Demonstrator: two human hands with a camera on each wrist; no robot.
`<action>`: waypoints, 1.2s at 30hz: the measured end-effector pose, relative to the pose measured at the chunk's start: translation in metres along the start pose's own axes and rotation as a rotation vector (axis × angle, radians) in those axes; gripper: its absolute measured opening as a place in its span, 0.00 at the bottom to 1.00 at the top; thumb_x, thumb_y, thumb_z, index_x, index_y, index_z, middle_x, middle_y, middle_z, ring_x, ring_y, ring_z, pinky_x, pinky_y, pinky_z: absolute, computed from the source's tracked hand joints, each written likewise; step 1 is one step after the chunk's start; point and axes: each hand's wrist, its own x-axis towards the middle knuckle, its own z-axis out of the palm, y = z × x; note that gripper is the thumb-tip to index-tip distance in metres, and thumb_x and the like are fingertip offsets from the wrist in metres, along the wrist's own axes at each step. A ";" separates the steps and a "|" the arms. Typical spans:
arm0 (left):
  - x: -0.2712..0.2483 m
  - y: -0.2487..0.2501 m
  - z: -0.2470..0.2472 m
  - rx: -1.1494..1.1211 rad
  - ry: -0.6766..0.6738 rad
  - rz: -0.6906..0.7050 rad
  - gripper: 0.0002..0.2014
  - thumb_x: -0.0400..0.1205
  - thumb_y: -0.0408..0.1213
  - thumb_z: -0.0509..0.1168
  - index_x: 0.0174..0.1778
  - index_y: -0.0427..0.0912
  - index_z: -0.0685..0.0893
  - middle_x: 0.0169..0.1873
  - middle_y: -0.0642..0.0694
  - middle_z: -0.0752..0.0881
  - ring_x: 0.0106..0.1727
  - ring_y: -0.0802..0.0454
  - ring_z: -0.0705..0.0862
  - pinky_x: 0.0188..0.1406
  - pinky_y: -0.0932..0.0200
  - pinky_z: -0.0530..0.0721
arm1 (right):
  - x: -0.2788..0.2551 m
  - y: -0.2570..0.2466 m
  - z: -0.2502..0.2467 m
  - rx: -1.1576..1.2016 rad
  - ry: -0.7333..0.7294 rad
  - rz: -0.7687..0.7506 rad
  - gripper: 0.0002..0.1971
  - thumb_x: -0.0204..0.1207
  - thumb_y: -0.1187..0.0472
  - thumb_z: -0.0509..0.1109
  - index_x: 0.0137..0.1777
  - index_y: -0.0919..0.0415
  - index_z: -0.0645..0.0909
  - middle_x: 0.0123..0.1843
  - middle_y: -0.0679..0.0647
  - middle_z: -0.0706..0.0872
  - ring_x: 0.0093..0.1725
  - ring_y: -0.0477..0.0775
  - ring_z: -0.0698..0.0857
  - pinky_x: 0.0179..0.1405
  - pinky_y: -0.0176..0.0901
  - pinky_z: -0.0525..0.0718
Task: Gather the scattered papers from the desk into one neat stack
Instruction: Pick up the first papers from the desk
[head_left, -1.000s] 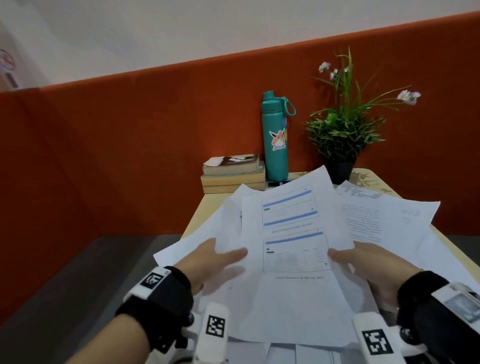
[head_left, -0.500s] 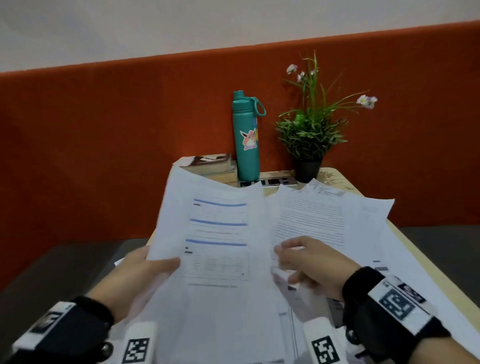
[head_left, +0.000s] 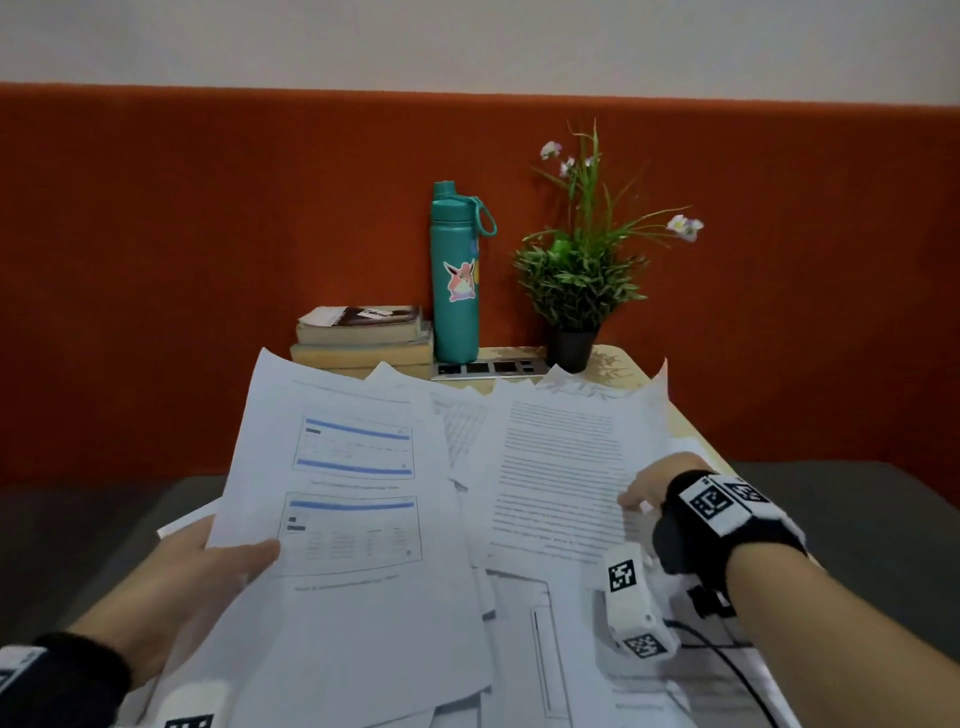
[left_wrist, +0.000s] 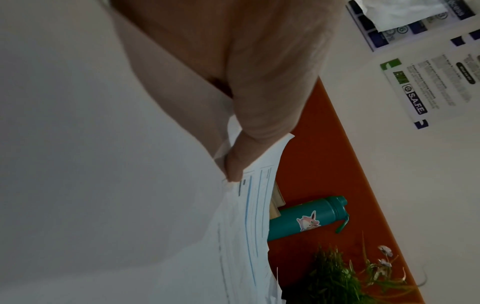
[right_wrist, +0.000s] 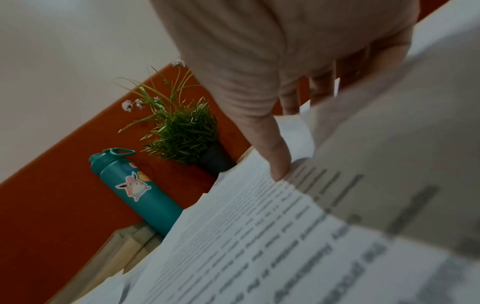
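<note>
White printed papers lie overlapping across the desk (head_left: 693, 434). My left hand (head_left: 218, 566) grips a bundle of sheets topped by a page with blue-lined tables (head_left: 353, 499), raised and tilted at the left. Its thumb (left_wrist: 240, 162) lies on top of that page (left_wrist: 249, 226), and its fingers are hidden underneath. My right hand (head_left: 647, 491) pinches the right edge of a page of dense text (head_left: 561, 467). There the thumb (right_wrist: 278, 164) presses on the text page (right_wrist: 246, 226) and the fingers (right_wrist: 320, 88) reach behind the sheet. More loose sheets (head_left: 545, 649) lie below, near me.
At the back of the desk stand a teal bottle (head_left: 456, 280), a potted plant (head_left: 576, 280), stacked books (head_left: 363, 335) and a socket panel (head_left: 491, 368). An orange partition (head_left: 208, 260) closes off the far side. A black cable (head_left: 719, 652) crosses the papers by my right wrist.
My left hand has carried the blue-table sheets to the left and lifted them. My right hand has moved right, from the middle of the pile to the text page's right edge.
</note>
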 end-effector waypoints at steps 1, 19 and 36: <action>-0.001 0.000 0.000 -0.001 0.006 -0.001 0.13 0.81 0.26 0.64 0.59 0.41 0.84 0.50 0.37 0.93 0.52 0.32 0.90 0.58 0.35 0.84 | -0.034 -0.008 -0.004 -0.033 0.009 0.014 0.39 0.34 0.44 0.88 0.48 0.62 0.87 0.49 0.60 0.89 0.56 0.66 0.87 0.59 0.57 0.84; -0.017 0.026 0.007 0.010 -0.051 0.135 0.15 0.84 0.26 0.60 0.61 0.48 0.81 0.50 0.52 0.91 0.53 0.52 0.87 0.45 0.58 0.83 | -0.140 0.010 -0.071 0.808 0.158 -0.470 0.14 0.84 0.62 0.65 0.67 0.63 0.81 0.55 0.59 0.90 0.57 0.64 0.89 0.58 0.57 0.84; -0.026 0.055 0.050 0.030 -0.140 0.146 0.11 0.82 0.29 0.65 0.50 0.53 0.81 0.59 0.51 0.88 0.42 0.61 0.90 0.40 0.62 0.85 | -0.169 -0.066 0.054 0.436 -0.175 -0.560 0.17 0.84 0.55 0.64 0.69 0.59 0.80 0.66 0.57 0.87 0.63 0.61 0.85 0.66 0.56 0.82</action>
